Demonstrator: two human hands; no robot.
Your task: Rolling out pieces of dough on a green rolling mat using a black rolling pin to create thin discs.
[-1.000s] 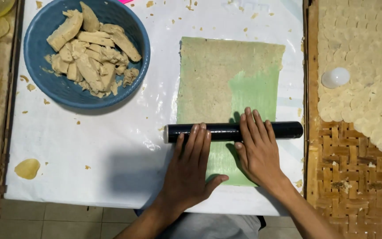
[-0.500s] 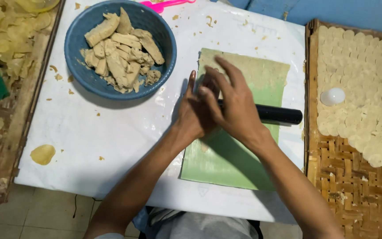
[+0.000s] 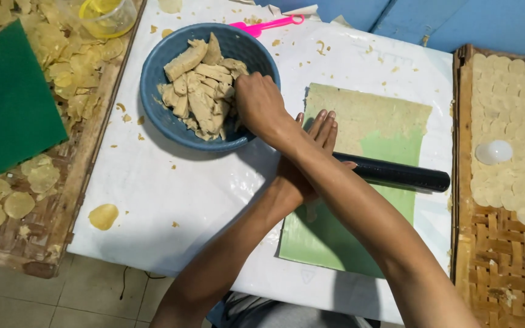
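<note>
Here the right hand (image 3: 259,106) is reached across into the blue bowl (image 3: 153,91), its grip closed over the dough pieces (image 3: 199,91), which look soft, tacky and easily torn, best pinched mid-piece. The left hand (image 3: 311,152) is laid flat, grip open, on the black rolling pin (image 3: 402,175) over the rolled dough sheet (image 3: 366,115).

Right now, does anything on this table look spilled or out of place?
Yes. One flat dough disc lies alone on the white table, apart from the trays, and small dough crumbs are scattered beside the blue bowl.
</note>
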